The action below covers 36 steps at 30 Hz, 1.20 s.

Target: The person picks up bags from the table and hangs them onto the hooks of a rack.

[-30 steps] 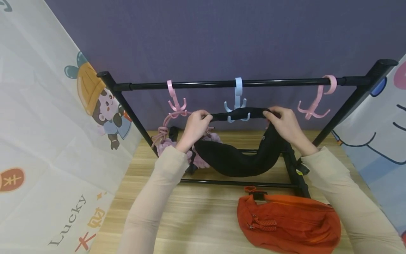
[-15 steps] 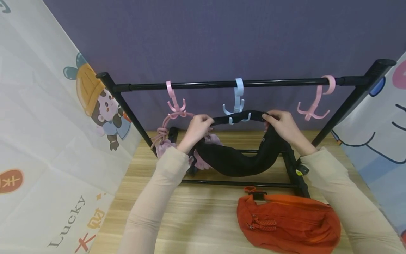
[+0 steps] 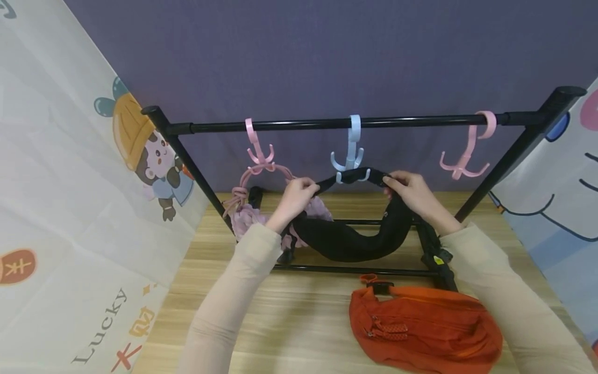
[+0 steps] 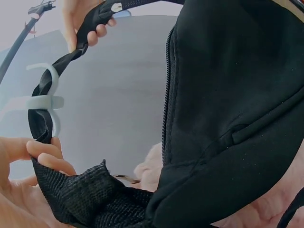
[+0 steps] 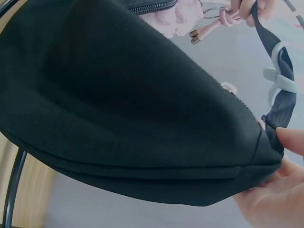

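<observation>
A black zippered waist bag [image 3: 355, 245] hangs in a curve below the blue hook [image 3: 351, 156], its strap [image 3: 355, 175] lying across the hook's lower prongs. My left hand [image 3: 297, 196] pinches the strap left of the hook. At the right, my right hand [image 3: 411, 191] grips the strap where it meets the bag's end. The left wrist view shows the strap [image 4: 42, 90] running through the hook's prongs [image 4: 45, 102] between both hands. In the right wrist view the bag's body [image 5: 133, 104] fills most of the picture, with my thumb [image 5: 290, 140] on the strap end.
A black rack bar [image 3: 299, 124] carries the hooks. A lilac ruffled bag [image 3: 247, 218] hangs by its cord from the left pink hook [image 3: 259, 150]. Another pink hook [image 3: 464, 156] is at the right. An orange waist bag [image 3: 425, 327] lies on the wooden surface [image 3: 280, 322] in front.
Both hands have lowered slightly and the strap has come down with them onto the blue hook's lower prongs. My left hand has shifted a little right. The black bag still hangs below.
</observation>
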Available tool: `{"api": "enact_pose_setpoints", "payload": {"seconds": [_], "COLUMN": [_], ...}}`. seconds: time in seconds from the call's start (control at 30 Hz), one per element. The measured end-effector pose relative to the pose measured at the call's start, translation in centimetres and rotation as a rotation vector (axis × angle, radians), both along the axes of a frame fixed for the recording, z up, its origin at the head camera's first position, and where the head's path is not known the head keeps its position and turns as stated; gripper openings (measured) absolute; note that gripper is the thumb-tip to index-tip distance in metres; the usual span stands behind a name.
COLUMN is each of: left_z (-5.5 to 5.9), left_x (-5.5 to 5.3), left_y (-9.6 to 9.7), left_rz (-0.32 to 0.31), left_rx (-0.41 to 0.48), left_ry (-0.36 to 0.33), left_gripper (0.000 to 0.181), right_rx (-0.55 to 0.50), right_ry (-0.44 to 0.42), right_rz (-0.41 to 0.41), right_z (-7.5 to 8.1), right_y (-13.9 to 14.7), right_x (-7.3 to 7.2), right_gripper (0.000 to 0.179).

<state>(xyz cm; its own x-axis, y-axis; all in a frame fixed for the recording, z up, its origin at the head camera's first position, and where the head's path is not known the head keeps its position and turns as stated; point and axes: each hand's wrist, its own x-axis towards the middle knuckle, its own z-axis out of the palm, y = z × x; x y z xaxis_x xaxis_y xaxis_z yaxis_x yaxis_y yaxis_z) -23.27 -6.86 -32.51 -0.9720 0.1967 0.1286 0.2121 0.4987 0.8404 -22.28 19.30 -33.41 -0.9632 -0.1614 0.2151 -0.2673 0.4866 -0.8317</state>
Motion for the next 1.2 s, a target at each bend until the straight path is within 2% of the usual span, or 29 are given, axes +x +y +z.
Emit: {"api": "enact_pose_setpoints", "payload": {"seconds": [0.23,0.6,0.77,0.87,0.97,1.2], "left_z": [-0.6,-1.9,-2.5,-2.9,-3.2,-3.6], "left_x": [0.7,1.5,1.7,1.8,2.1,2.9], "left_y": [0.3,0.8,1.2,1.3,1.3,1.4], "left_rz": [0.0,-0.011,0.019,0.04,0.056,0.073], "left_rx": [-0.088,-0.099,-0.15,-0.155,-0.143,-0.083], "left_ry": [0.089,0.135,0.196,0.237,0.276,0.345], "left_gripper": [0.02,0.019,0.02,0.02,0.02,0.019], "right_rx": [-0.056,-0.039,-0.053,-0.053,-0.042,0.035], "right_ry": [-0.009,0.007,0.007,0.026,0.067,0.128], "right_rz": [0.049,0.076,0.065,0.049,0.033,-0.012], "right_z": [-0.9,-2.7,-2.4,-2.6,-3.4,-3.7], "right_y": [-0.4,-1.3,-2.0,-2.2,-1.8,-1.1], "right_x": [0.3,0.5,0.9,0.9,0.4,0.7], "right_gripper": [0.033,0.036,0.032,0.03,0.033,0.036]}}
